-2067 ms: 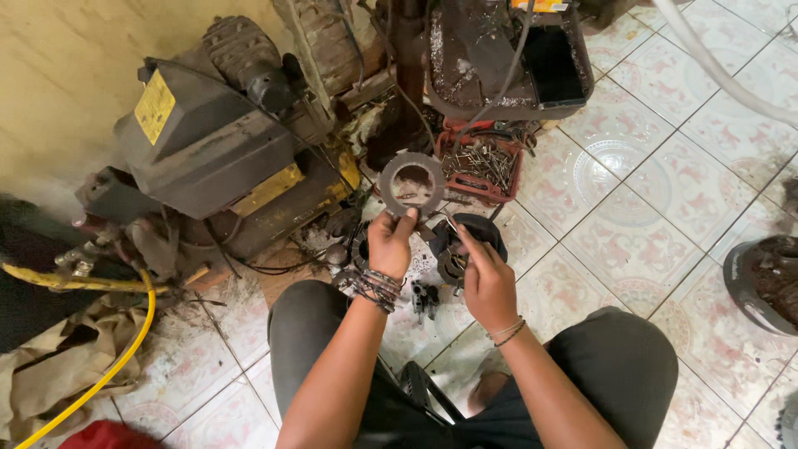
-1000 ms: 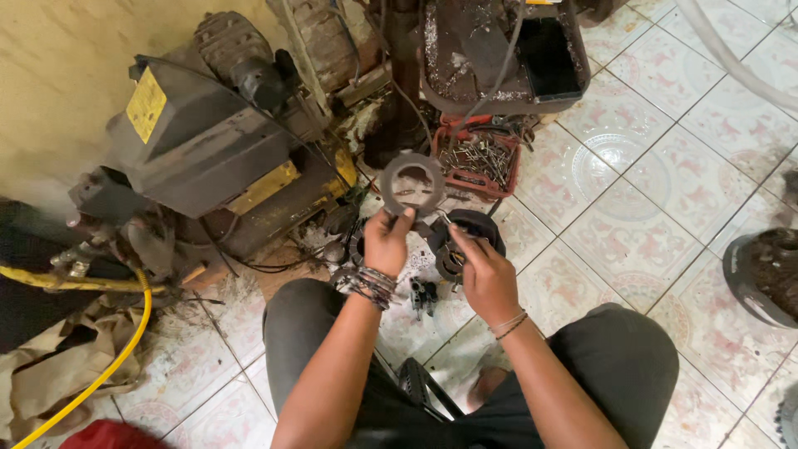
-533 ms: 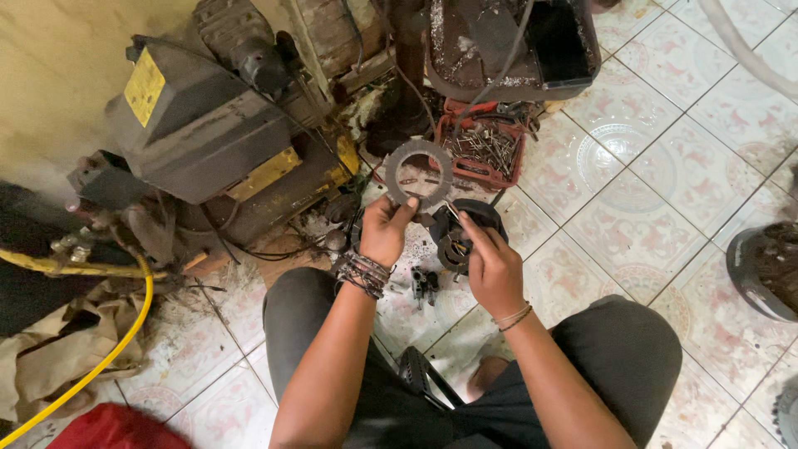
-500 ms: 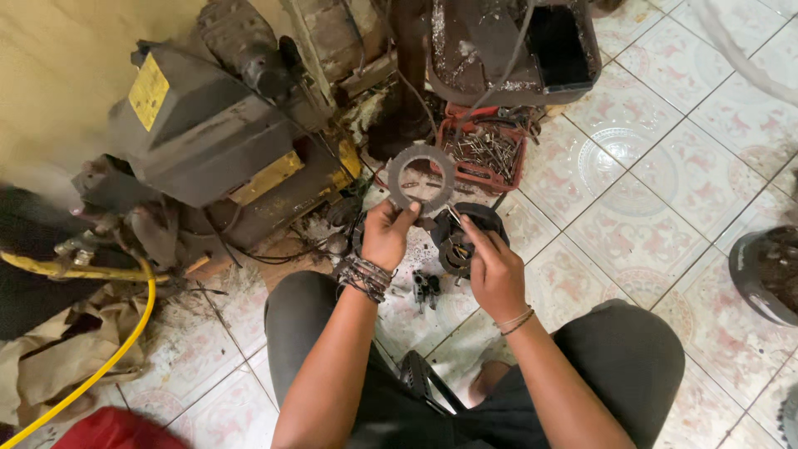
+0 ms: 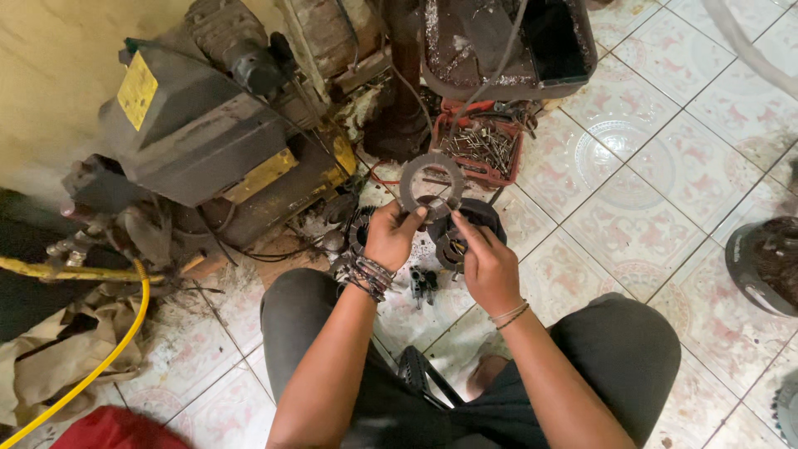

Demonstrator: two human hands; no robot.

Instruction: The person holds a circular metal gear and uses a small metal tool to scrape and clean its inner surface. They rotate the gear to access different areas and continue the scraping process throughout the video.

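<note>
- The left hand [image 5: 392,237] gripped the lower rim of a flat grey ring [image 5: 431,180], holding it upright above the floor; over the preceding two seconds the ring had kept almost the same place, drifting only slightly in view as the head camera shifted
- The right hand [image 5: 489,264] was closed, thumb and forefinger pinched beside the ring's lower edge; whether they held a small part could not be told. It had stayed just beside the left hand throughout, so the work appeared to be a close inspection or fitting at the ring rather than a move elsewhere
- Just beyond the hands a dark round housing [image 5: 474,223] lay on the tiled floor [image 5: 657,191], partly hidden by the fingers
- Further off stood a red tray [image 5: 484,150] of loose metal bolts, behind the ring
- Left of it sat a grey machine [image 5: 199,141] bearing a yellow, diamond-set square label [image 5: 137,90] on its upper face and a yellow strip along its lower edge
- Farthest away, a black tub [image 5: 532,41] stood at the top edge
</note>
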